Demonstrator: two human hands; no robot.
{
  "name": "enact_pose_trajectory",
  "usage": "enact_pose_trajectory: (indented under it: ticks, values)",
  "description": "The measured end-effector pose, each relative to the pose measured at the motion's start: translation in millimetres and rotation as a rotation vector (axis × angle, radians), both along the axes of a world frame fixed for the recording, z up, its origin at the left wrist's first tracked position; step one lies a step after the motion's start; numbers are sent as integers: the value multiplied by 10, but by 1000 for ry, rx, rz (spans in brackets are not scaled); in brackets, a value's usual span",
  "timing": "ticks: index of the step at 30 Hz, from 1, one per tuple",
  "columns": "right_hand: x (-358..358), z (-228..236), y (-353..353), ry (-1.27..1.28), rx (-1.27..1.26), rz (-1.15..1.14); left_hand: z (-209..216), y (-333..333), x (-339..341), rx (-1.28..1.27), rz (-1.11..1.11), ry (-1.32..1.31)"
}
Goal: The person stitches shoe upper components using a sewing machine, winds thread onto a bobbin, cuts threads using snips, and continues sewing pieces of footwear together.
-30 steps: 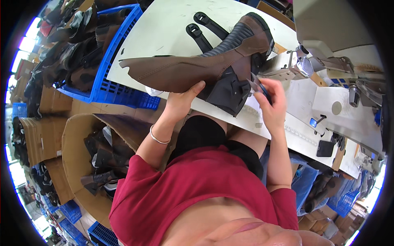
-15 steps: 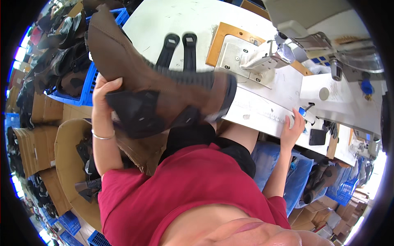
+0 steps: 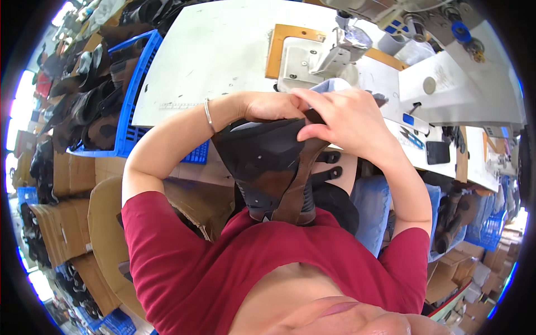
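A brown and black boot upper [image 3: 262, 151] hangs in front of my chest, its narrower end down by my lap. My left hand [image 3: 273, 106], a bangle at its wrist, is closed on the wide far edge, fingers partly hidden. My right hand [image 3: 349, 120] grips the same edge at the right corner, thumb on the near side and fingers beyond. The two hands nearly meet. Two black straps [image 3: 329, 173] with rounded ends stick out right of the boot upper.
A white work table [image 3: 206, 50] carries a sewing machine's metal arm [image 3: 329, 53] beyond my hands. A blue crate [image 3: 131, 111] with shoe parts stands left, near an open cardboard box [image 3: 103, 234]. To the right lie small blue-handled snips [image 3: 412, 138] and a black phone-like object [image 3: 438, 152].
The boot upper has swung from lying sideways at the left to hanging down before me. My right hand has left the table edge at the right and taken hold of it.
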State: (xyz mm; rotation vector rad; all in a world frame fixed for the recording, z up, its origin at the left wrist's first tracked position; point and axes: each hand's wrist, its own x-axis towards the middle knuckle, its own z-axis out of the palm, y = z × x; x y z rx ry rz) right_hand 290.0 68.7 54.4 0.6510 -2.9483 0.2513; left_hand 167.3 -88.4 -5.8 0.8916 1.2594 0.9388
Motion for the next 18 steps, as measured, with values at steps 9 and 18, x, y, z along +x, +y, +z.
enact_pose_trajectory:
  ticks: [9,18]
  values:
    - [388,-173,675,-63,-244,-381,287,185,17,52,-240,947]
    - [-97,157,994,-125,-350,-546,307,426,-147,590,298,1024]
